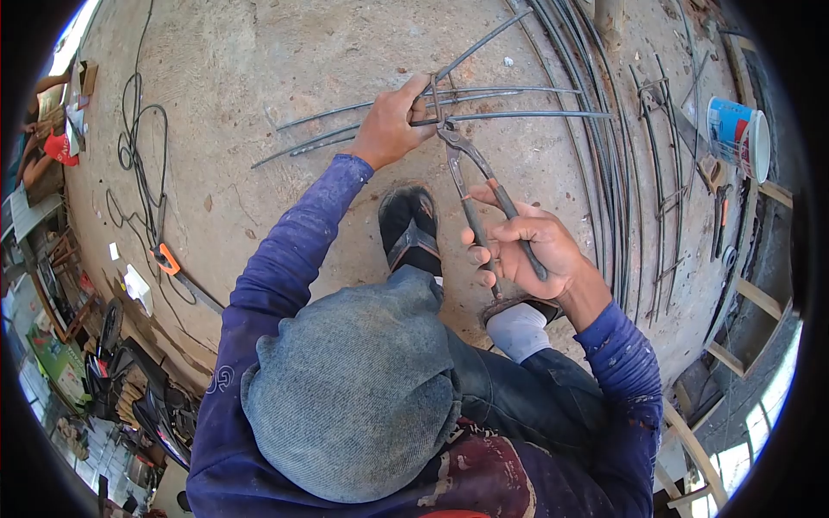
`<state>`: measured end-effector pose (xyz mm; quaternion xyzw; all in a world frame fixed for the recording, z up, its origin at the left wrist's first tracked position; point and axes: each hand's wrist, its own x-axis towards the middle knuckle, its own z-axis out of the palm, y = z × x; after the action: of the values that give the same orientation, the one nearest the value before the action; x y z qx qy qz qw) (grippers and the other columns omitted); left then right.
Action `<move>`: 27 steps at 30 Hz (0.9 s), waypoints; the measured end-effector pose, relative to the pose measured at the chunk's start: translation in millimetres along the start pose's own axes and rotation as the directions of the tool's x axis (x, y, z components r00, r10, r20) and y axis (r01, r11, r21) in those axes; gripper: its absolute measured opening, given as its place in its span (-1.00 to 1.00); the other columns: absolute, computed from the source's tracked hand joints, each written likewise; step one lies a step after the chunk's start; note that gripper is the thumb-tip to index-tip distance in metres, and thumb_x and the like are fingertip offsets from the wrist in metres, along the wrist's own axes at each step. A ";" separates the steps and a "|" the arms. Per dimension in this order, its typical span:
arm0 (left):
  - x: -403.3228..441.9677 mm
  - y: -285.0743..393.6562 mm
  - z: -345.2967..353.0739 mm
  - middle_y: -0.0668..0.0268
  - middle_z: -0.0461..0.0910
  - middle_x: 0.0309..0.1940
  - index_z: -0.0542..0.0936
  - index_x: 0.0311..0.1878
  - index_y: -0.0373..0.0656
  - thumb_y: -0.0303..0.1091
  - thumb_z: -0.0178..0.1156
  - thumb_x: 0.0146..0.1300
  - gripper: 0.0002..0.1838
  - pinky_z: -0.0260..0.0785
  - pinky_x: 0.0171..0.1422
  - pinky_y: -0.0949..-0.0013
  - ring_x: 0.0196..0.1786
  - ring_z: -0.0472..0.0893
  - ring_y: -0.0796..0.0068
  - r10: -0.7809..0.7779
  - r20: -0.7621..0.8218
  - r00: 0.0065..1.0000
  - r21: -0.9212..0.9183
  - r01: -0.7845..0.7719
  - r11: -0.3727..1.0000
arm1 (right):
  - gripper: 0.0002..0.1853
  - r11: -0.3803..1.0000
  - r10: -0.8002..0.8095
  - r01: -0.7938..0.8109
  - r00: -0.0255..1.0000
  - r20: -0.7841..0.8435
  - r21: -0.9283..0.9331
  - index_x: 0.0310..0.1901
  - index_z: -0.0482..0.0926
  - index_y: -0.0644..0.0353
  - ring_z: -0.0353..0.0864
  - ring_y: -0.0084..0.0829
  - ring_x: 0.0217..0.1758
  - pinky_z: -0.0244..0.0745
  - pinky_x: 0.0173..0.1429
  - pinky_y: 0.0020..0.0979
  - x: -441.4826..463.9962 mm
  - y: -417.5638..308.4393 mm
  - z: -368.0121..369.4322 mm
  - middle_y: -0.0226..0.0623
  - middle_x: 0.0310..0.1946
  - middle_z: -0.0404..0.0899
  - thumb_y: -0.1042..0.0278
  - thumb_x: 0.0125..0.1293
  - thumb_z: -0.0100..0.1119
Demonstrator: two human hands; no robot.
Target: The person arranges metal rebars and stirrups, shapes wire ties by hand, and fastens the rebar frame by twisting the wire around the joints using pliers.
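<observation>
My right hand (540, 246) grips the long handles of a pair of steel pincers (466, 155), which stand spread apart. The jaws of the pincers meet a bar just right of my left hand (395, 125). That left hand is closed around a small bent metal stirrup (436, 97) where it meets the steel rods. One rod (535, 115) runs out to the right from there, and another rod (485, 45) slants up and away. More rods (321, 141) stretch left, partly behind the hand. Whether tie wire sits in the jaws is too small to tell.
Long rebar (596, 129) curves along the right side. Beyond it lie a tied rebar frame (663, 190), a blue and white bucket (738, 138) and an orange-handled tool (722, 220). At left are a looped black cable (129, 155) and a handsaw (186, 276). Another person (39, 164) is far left.
</observation>
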<state>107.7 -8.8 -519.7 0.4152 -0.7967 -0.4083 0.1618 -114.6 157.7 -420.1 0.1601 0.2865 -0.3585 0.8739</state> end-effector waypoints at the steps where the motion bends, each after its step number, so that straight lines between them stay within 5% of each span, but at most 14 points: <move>1: 0.0 1.1 -2.2 0.16 0.45 -0.54 0.45 0.31 -0.31 -0.44 0.53 -0.01 -0.23 0.40 -0.29 0.20 -0.48 0.49 0.16 0.001 0.001 1.000 -0.002 -0.001 1.000 | -0.52 0.999 0.027 -0.028 0.999 -0.044 -0.023 0.37 0.31 0.20 0.62 -0.22 -0.18 0.61 -0.20 -0.08 0.8 0.1 3.3 0.00 -0.03 0.60 0.44 0.46 0.08; 4: -2.6 -6.9 -9.2 0.22 0.45 -0.53 0.43 0.33 -0.34 -0.31 0.48 0.09 -0.26 0.37 -0.31 0.26 -0.47 0.47 0.30 0.066 0.064 0.996 -0.026 -0.065 0.998 | -0.61 0.991 0.062 -0.074 0.992 -0.107 -0.112 0.29 0.38 0.20 0.54 -0.40 -0.33 0.53 -0.32 -0.26 2.6 -0.9 12.9 -0.24 -0.24 0.55 0.18 0.60 0.10; 6: -4.0 -15.9 -9.3 0.51 0.36 -0.51 0.48 0.38 -0.21 -0.08 0.35 0.30 -0.34 0.25 -0.39 0.40 -0.49 0.34 0.64 0.056 0.034 0.998 -0.413 -0.037 0.910 | -0.60 0.979 0.073 -0.096 0.989 -0.128 -0.178 0.25 0.41 0.21 0.50 -0.47 -0.38 0.51 -0.34 -0.32 4.2 -0.1 15.4 -0.34 -0.33 0.51 0.08 0.63 0.10; 9: -2.5 -1.9 -12.2 0.53 0.37 -0.49 0.60 0.13 -0.23 0.17 0.18 0.49 -0.43 0.23 -0.39 0.46 -0.45 0.35 0.70 -0.132 0.032 0.991 -0.470 0.132 0.873 | -0.62 0.947 0.050 -0.120 0.972 -0.231 -0.299 0.20 0.45 0.22 0.46 -0.53 -0.41 0.47 -0.38 -0.36 12.7 0.9 11.5 -0.41 -0.37 0.45 0.09 0.62 0.11; 15: 15.7 -29.6 -2.3 0.52 0.35 -0.52 0.51 -0.38 -0.16 0.34 0.03 0.54 -0.33 0.31 -0.38 0.44 -0.44 0.39 0.67 -0.219 0.000 0.976 -0.327 0.207 0.922 | -0.67 0.721 -0.099 -0.133 0.951 -0.292 -0.680 0.02 0.50 0.24 0.43 -0.56 -0.48 0.40 -0.47 -0.44 35.8 -6.2 -6.3 -0.45 -0.43 0.44 0.08 0.63 0.09; 18: 26.6 -35.1 -4.8 0.52 0.31 -0.54 0.49 -0.40 -0.12 0.39 -0.05 0.54 -0.29 0.32 -0.37 0.42 -0.46 0.37 0.64 -0.245 -0.014 0.969 -0.353 0.224 0.908 | -0.65 0.603 -0.194 -0.116 0.939 -0.285 -0.789 -0.10 0.53 0.27 0.46 -0.51 -0.50 0.43 -0.43 -0.34 50.1 -13.1 -15.3 -0.38 -0.49 0.47 0.07 0.64 0.08; 20: 35.0 -37.2 -6.3 0.51 0.29 -0.56 0.45 -0.44 -0.10 0.42 -0.08 0.53 -0.28 0.31 -0.38 0.42 -0.48 0.35 0.62 -0.280 -0.010 0.960 -0.365 0.257 0.895 | -0.60 0.296 -0.327 -0.126 0.918 -0.224 -0.947 -0.17 0.53 0.30 0.49 -0.45 -0.51 0.47 -0.36 -0.23 67.0 -24.0 -28.0 -0.28 -0.52 0.51 0.04 0.62 0.10; 23: 48.1 -39.6 -16.2 0.51 0.25 -0.59 0.38 -0.49 -0.06 0.45 -0.13 0.53 -0.26 0.28 -0.39 0.42 -0.51 0.31 0.61 -0.353 0.003 0.936 -0.418 0.322 0.849 | -0.58 0.175 -0.417 -0.083 0.897 -0.150 -0.981 -0.22 0.53 0.34 0.61 -0.20 -0.47 0.50 -0.27 -0.11 83.5 -36.3 -25.8 -0.07 -0.49 0.60 0.06 0.60 0.11; 24: 52.3 -40.3 -19.2 0.50 0.23 -0.60 0.35 -0.50 -0.04 0.46 -0.14 0.52 -0.26 0.25 -0.41 0.41 -0.53 0.30 0.60 -0.376 0.029 0.926 -0.457 0.347 0.819 | -0.58 0.175 -0.411 -0.085 0.899 -0.151 -0.981 -0.22 0.53 0.34 0.61 -0.20 -0.47 0.50 -0.27 -0.11 88.5 -39.1 -24.2 -0.07 -0.49 0.60 0.06 0.60 0.11; 26: 57.7 -51.4 -22.8 0.48 0.27 -0.61 0.35 -0.52 -0.05 0.47 -0.13 0.51 -0.25 0.22 -0.43 0.35 -0.54 0.33 0.58 -0.399 0.020 0.917 -0.459 0.363 0.811 | -0.72 -0.103 -0.561 -0.044 0.828 0.021 -0.994 -0.13 0.50 0.33 0.51 -0.26 -0.53 0.45 -0.41 -0.23 97.2 -44.0 -21.3 -0.20 -0.49 0.56 0.21 0.58 0.15; 27: 61.5 -54.1 -25.6 0.47 0.30 -0.62 0.34 -0.54 -0.07 0.48 -0.12 0.49 -0.23 0.20 -0.46 0.30 -0.55 0.37 0.55 -0.412 0.012 0.911 -0.460 0.371 0.807 | -0.72 -0.100 -0.561 -0.046 0.828 0.018 -0.994 -0.13 0.50 0.33 0.51 -0.26 -0.53 0.45 -0.41 -0.23 107.9 -52.3 -26.7 -0.20 -0.49 0.56 0.21 0.58 0.15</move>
<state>114.6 -88.2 -551.4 0.5389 -0.5687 -0.5879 0.2015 -100.0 76.8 -511.3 -0.5033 0.6562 -0.1663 0.5370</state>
